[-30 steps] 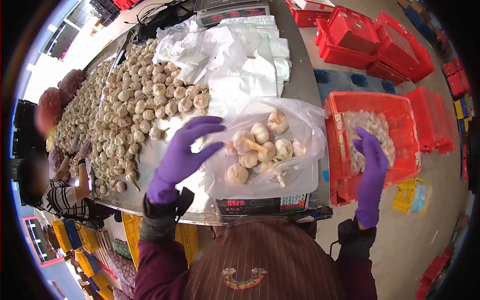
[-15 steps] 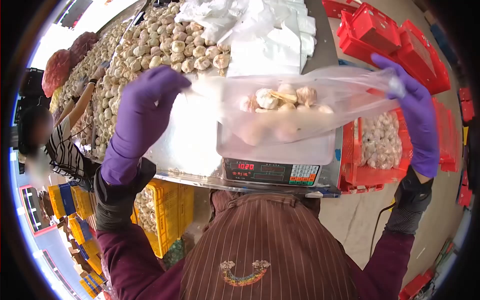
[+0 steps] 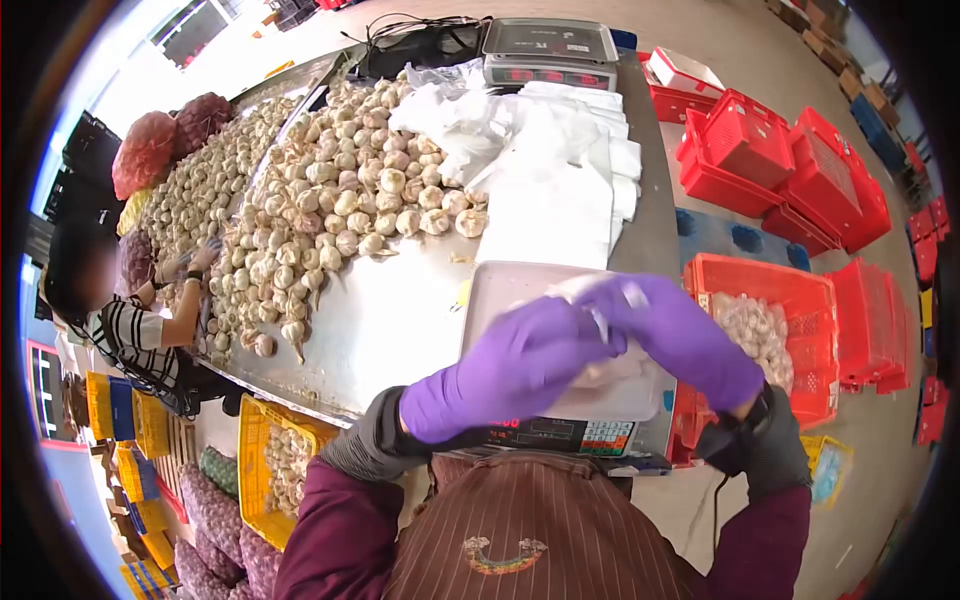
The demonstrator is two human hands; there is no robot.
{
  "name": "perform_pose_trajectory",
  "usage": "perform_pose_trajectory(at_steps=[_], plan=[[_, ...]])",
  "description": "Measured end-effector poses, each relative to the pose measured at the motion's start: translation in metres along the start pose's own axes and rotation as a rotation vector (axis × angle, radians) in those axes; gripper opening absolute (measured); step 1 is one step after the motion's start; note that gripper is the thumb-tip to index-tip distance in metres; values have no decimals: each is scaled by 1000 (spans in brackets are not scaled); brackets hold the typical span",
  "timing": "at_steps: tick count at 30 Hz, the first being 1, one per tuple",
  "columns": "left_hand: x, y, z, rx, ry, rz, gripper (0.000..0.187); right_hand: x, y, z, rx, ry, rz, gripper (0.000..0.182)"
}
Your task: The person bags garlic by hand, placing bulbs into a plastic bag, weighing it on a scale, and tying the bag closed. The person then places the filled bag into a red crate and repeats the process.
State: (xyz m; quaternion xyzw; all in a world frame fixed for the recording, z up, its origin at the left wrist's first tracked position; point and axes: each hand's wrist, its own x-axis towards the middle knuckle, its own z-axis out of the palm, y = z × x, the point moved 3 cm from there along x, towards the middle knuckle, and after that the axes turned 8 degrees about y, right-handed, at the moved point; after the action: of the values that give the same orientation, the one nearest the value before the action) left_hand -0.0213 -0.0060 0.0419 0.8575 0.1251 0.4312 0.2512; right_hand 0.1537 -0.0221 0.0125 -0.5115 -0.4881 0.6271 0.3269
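My left hand (image 3: pixel 515 360) and my right hand (image 3: pixel 685 335), both in purple gloves, meet above a digital scale (image 3: pixel 630 400). Their fingers are closed on the gathered mouth of a clear plastic bag (image 3: pixel 606 374). Most of the bag lies behind my hands, and the garlic in it is largely hidden. Red digits show on the scale's front panel, partly covered by my left wrist. Left of the scale, a big heap of garlic bulbs (image 3: pixel 345 190) spreads over the metal table (image 3: pixel 375 315). White plastic bags (image 3: pixel 550 180) lie stacked beyond the scale.
A red crate (image 3: pixel 815 350) with bagged garlic stands at the right, near stacked red crates (image 3: pixel 740 140). A yellow crate (image 3: pixel 255 470) of garlic is below the table's left edge. Another person (image 3: pixel 140 325) handles garlic at the left. A second scale (image 3: pixel 550 45) stands at the back.
My hands were wide apart, stretching the garlic-filled bag over the scale. They have come together at the bag's mouth. The camera view has shifted, showing more of the table's far end.
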Motion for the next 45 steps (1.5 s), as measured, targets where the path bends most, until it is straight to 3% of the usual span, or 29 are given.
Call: perform_pose_trajectory(at_steps=[1,2,3,4,5,6,8,10,13,14,17,18,20,21,22,24,25,26,27,28,29,30,32,34,36,38,40,42,45], plan=[[2,-3,3,-50,130,-137,23,-3,-2,2,-269,-29,-149,36],[-2,-18,9,-154,190,-322,27,-3,-4,2,-278,-37,-146,36],[-7,-32,14,-266,272,-501,32,-7,-19,3,-913,216,-671,38],[-9,-44,17,-272,269,-505,32,-17,-25,13,-1532,491,-1196,39],[-13,-57,27,-469,178,-779,32,-12,-20,12,-1616,640,-1241,41],[-16,-65,38,-665,77,-1041,32,-7,-14,10,-1628,643,-1225,41],[-13,-61,51,-676,139,-1085,23,-5,-4,5,-1631,686,-1173,39],[-7,-57,39,115,359,-301,23,-12,15,-2,-1527,663,-1072,30],[-81,-140,21,465,285,-537,25,-35,120,-33,-1329,631,-651,19],[-104,-159,15,477,175,-672,26,-42,133,-34,-1329,637,-650,19],[-107,-157,7,373,259,-807,29,-44,130,-32,-1083,629,-611,19],[-86,-144,2,347,283,-759,22,-35,104,-24,-201,740,-470,17],[-30,-90,6,468,278,-377,14,-13,67,-7,569,562,-198,14],[-17,-63,9,365,118,-216,20,-1,52,0,450,362,-130,13],[-9,-41,13,266,-36,-52,31,12,46,12,-376,354,-248,19],[16,-35,23,-47,-115,-153,39,33,77,21,-483,419,-818,19],[8,-55,33,-247,-6,-448,41,33,76,22,-483,421,-831,19],[-13,-85,43,-468,-22,-774,36,35,79,17,-309,537,-613,19],[-19,-89,47,-391,-82,-813,30,35,85,13,-133,640,-382,19],[-24,-89,50,-313,-148,-847,24,38,83,3,-126,643,-383,19],[-24,-79,49,-330,-110,-619,10,47,91,-12,325,428,-62,15],[-25,-78,48,-337,-117,-631,10,48,95,-18,760,186,270,13],[-20,-66,40,-367,-82,-340,27,38,80,-22,658,72,264,11],[-12,-68,44,-334,-19,-443,25,33,63,-21,65,169,-1,6],[-29,-91,58,-972,19,-981,40,42,64,-22,-160,119,-94,8],[-28,-96,63,-871,-73,-959,52,32,44,-12,-1209,458,-1059,19],[-31,-101,71,-892,5,-1304,42,33,59,-12,-1326,422,-1228,23],[-26,-96,81,-865,81,-1339,37,33,62,-19,-1301,599,-1370,15],[-33,-98,88,-831,247,-1353,29,22,70,-22,-1285,567,-1294,24]])
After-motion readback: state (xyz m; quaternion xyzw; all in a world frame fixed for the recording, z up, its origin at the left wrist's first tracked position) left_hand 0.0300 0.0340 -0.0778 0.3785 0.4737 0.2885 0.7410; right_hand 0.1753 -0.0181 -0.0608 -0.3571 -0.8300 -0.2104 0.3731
